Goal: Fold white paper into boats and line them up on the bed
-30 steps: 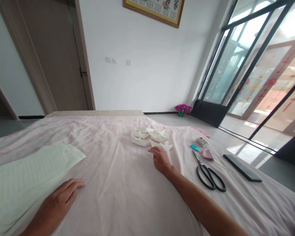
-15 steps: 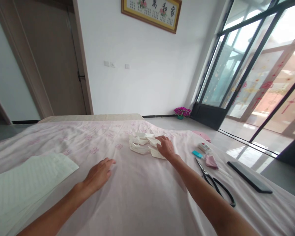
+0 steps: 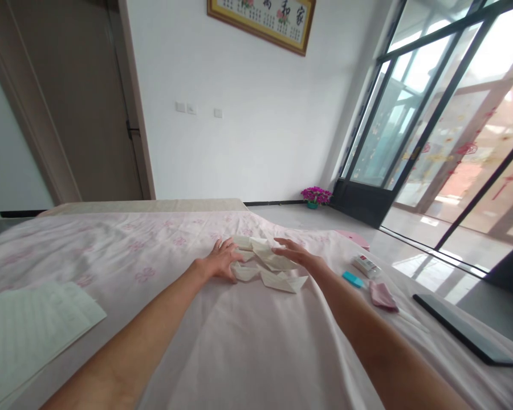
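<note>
Two bare hands are reaching forward over a pale pink cloth with a pink flower pattern [image 3: 239,347], flanking a close cluster of small, folded, off-white paper boats [image 3: 269,256]. The boats are sitting on the cloth, near the middle of the view. The left hand [image 3: 224,261] is resting at the cluster's left side, its fingers spreading apart and its fingertips meeting the nearest paper. The right hand [image 3: 293,250] is reaching over the right side, palm down, its fingers parting slightly above the paper; whether they are touching it, one cannot tell. The nearest boat, a pointed one [image 3: 283,281], is lying in front of the right hand.

At the far left, a stack of pale green, faintly lined paper sheets [image 3: 34,336] is lying on the cloth. To the right of the right arm, a small bright blue block [image 3: 353,279] is lying just beside a small white box with a red mark [image 3: 366,265]. A folded pink piece of cloth [image 3: 383,296] is lying near them, and a long, flat, dark slab [image 3: 464,330] is lying farther right. Beyond, magenta flowers in a green pot [image 3: 316,195] are standing on the floor by the white wall [image 3: 239,154]
</note>
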{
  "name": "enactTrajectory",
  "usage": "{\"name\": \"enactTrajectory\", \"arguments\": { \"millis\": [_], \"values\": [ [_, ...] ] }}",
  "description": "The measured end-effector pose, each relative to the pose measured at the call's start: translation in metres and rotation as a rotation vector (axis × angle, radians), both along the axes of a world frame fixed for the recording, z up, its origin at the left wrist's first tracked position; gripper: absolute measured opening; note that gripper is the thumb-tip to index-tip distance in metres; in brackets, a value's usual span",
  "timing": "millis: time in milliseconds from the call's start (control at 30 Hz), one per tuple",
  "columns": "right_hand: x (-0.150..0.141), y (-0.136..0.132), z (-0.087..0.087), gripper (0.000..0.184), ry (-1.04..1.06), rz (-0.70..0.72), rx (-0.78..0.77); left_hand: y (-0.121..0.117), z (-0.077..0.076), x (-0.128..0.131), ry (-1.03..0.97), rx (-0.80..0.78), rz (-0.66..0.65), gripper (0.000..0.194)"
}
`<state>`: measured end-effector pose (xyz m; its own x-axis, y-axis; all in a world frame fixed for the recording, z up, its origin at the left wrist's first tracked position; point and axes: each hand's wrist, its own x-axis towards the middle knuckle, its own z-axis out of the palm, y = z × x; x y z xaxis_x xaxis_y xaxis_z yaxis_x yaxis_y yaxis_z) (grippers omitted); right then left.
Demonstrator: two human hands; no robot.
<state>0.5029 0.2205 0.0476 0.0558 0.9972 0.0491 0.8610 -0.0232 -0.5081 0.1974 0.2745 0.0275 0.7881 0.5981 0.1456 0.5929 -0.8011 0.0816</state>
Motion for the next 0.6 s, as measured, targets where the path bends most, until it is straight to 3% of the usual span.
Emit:
{"name": "enactTrajectory", "arguments": {
  "millis": [167,367,467,600],
  "values": [
    [-0.006,-0.002,-0.02,0.057,0.12,0.054,0.044,0.003,-0.009,-0.001,-0.085,0.105,-0.046,0.039],
    [-0.042,-0.015,-0.045,0.046,0.302,0.116,0.138,-0.023,-0.003,-0.016,-0.118,0.183,-0.107,0.02],
    [-0.074,-0.02,-0.049,0.04,0.384,0.151,0.139,-0.039,0.002,-0.042,-0.122,0.249,-0.119,0.017],
    [-0.133,-0.026,-0.054,0.037,0.444,0.19,0.16,-0.06,0.018,-0.095,-0.07,0.343,-0.108,0.009]
  ]
}}
